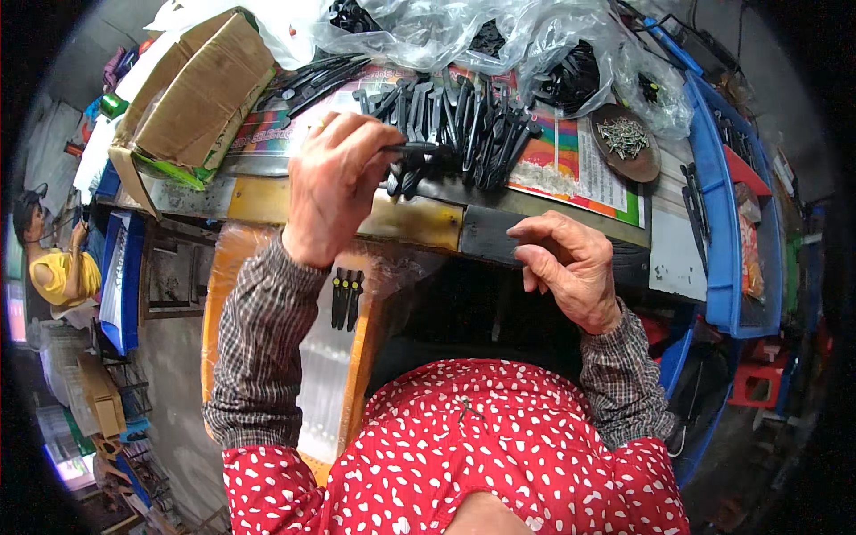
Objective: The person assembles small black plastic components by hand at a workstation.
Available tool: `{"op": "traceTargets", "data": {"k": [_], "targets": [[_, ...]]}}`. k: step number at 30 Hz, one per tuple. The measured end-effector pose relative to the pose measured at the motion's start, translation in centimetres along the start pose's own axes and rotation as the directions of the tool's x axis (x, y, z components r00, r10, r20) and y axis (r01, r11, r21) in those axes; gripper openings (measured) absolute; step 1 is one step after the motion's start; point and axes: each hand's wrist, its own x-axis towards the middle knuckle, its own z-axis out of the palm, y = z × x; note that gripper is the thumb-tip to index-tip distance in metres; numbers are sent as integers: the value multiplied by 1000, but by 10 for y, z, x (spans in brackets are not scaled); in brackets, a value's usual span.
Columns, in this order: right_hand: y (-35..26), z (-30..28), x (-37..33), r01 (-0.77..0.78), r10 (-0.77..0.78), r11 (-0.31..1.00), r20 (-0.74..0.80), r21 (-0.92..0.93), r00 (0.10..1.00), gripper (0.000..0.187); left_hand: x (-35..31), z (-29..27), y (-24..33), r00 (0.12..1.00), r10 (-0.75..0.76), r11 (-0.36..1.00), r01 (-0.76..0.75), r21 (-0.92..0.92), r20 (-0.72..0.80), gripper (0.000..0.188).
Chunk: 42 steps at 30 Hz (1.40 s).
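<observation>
My left hand [334, 183] is raised over the bench's front edge, its fingers pinched on a slim black plastic piece [421, 148] that points to the right. Just beyond it, a heap of similar long black plastic pieces [468, 125] lies on a colourful printed sheet [615, 185]. Farther right and nearer me, my right hand [572, 272] hovers before the bench edge. Its thumb and forefinger are bent and apart, with nothing visible between them. Small silvery screws [624, 135] fill a round brown dish [640, 168] at the right of the sheet.
An orange-rimmed tray [355, 392] below my left hand holds several black pieces with yellow dots [347, 299]. A cardboard box [192, 89] stands at the back left; clear plastic bags [428, 40] lie along the back. A blue crate [727, 223] is at right. Another person [62, 267] sits far left.
</observation>
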Motion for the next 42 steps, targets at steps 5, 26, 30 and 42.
{"op": "traceTargets", "data": {"k": [5,26,30,42], "targets": [[5,-4,0,44,-44,999,11,-9,999,11,24,15,-12,999,-36,997,35,75,9,16],[25,-5,-1,160,-160,987,18,20,987,9,30,31,-27,964,254,965,-258,46,79,26],[29,-7,-1,176,-176,984,-16,17,984,7,-15,19,32,995,-80,997,79,-11,-67,21],[23,-3,1,139,-149,982,71,126,986,8,-290,243,24,704,-580,713,682,-162,411,27]]}}
